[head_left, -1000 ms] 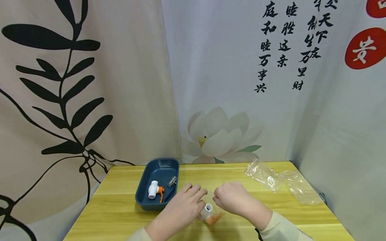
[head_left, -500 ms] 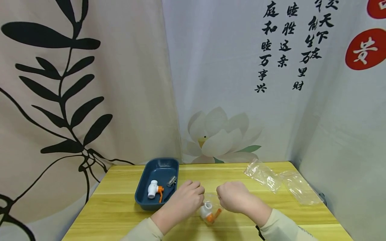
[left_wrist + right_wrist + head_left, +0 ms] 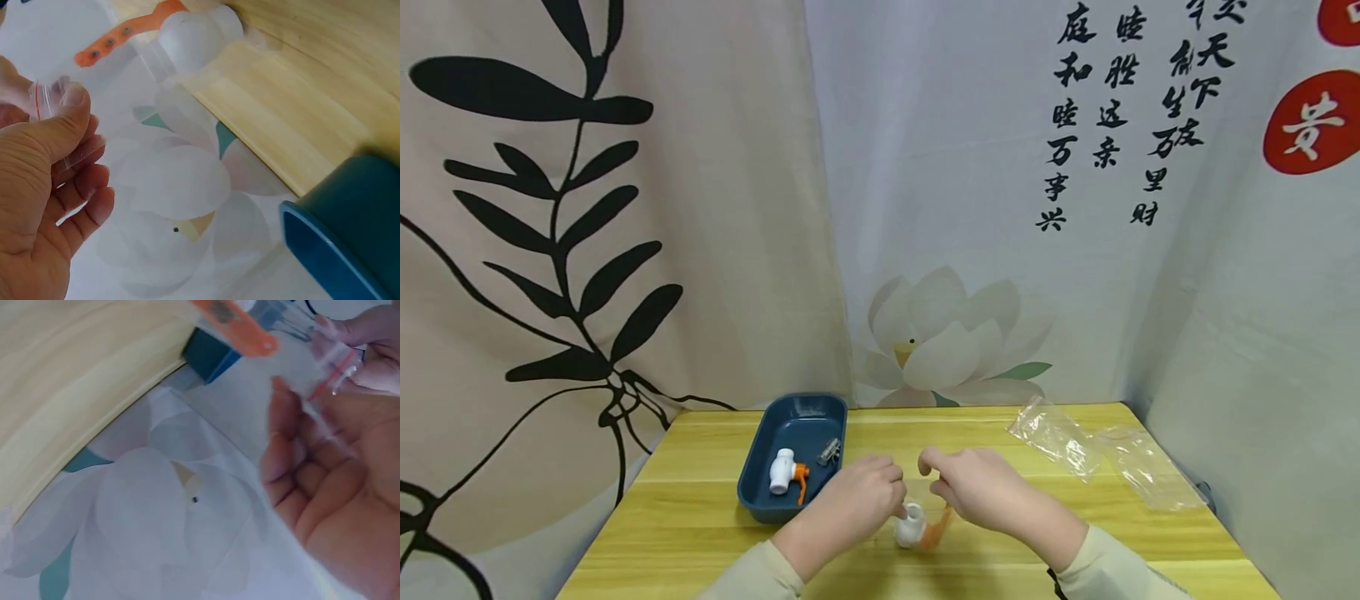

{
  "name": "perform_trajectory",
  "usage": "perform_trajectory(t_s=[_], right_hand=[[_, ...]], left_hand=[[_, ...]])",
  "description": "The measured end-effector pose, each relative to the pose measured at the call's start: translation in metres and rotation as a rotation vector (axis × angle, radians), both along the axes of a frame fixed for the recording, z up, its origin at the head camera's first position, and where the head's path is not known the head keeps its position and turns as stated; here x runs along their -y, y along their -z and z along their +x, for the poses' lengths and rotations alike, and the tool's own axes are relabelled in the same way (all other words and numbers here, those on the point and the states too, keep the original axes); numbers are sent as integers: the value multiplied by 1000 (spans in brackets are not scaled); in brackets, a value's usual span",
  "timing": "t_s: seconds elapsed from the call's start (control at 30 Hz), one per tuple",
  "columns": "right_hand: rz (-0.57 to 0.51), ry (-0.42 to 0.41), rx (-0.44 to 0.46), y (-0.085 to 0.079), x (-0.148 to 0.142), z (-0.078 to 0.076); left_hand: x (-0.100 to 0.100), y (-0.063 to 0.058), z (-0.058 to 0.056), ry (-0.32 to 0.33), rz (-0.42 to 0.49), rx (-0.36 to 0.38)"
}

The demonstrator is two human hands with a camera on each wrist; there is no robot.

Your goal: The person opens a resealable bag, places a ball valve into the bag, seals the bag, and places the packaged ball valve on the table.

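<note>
A white ball valve with an orange lever handle hangs inside a clear zip bag. My left hand pinches the bag's red-lined mouth between thumb and fingers, above the valve. Close by on the right, my right hand is at the bag's mouth with thumb and index finger apart. In the right wrist view its other fingers are bent, and a blurred strip of the bag crosses them; I cannot tell whether they grip it.
A dark blue tray stands left of centre, holding another white valve with an orange handle and a small metallic item. Two clear plastic bags lie at the back right of the wooden table. Behind it hangs a printed curtain.
My right thumb and index finger have spread apart from a fist-like hold, and the hand has shifted slightly left. The bagged valve has swung and turned; my left hand stays near the same place.
</note>
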State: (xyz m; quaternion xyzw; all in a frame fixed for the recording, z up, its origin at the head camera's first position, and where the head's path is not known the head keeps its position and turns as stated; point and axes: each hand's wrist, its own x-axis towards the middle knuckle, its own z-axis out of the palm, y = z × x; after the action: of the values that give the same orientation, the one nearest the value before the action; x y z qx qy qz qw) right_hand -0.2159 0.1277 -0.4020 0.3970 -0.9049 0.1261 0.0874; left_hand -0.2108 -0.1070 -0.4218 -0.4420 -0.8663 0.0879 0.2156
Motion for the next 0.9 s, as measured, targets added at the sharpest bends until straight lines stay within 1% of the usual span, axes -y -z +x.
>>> perform_trajectory(t_s=[0.07, 0.1, 0.2, 0.27, 0.33, 0.4, 0.5, 0.57, 0.67, 0.77, 0.9], right_hand=[[-35, -53, 16, 3, -6, 0], [-39, -74, 23, 4, -10, 0], [-3, -98, 35, 8, -18, -1], [32, -90, 9, 12, -21, -2], [40, -86, -33, 16, -24, -4], [28, -98, -109, 21, -26, -6], [-24, -124, -190, 22, -27, -7], [-52, -133, -212, 20, -27, -6], [-82, -126, -199, 16, -26, -6], [-108, -121, -187, 16, -26, -6], [-168, -118, -155, 19, -27, -7]], left_hand=[[2, 1, -1, -16, 37, 26], [3, 2, -2, -23, 46, 25], [5, 5, -5, -35, 76, 23], [7, 8, -7, -28, 93, 18], [9, 10, -9, -18, 116, 24], [10, 10, -9, -19, 140, 42], [13, 7, -8, -45, 191, 113], [15, 5, -7, -67, 224, 162], [17, 7, -5, -82, 287, 241], [19, 13, -5, -94, 357, 313], [23, 22, -4, -114, 484, 417]])
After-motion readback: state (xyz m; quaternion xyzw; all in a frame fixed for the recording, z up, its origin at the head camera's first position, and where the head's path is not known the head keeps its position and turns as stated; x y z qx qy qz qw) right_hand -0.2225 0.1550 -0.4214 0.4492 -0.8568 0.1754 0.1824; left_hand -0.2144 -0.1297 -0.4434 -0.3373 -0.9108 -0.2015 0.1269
